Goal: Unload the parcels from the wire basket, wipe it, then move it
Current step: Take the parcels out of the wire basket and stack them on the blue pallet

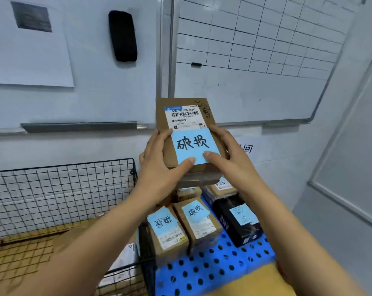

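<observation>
Both hands on it: left hand (161, 165) and right hand (230, 154) grip the cardboard parcel (187, 124) between them, thumbs on its blue note, up above the boxes right of the wire basket (59, 189).

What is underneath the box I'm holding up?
Directly under the held box sits a second parcel, mostly covered by it, your left hand and right hand. Lower down, brown boxes and a black box with blue notes rest on a blue perforated pallet.
</observation>
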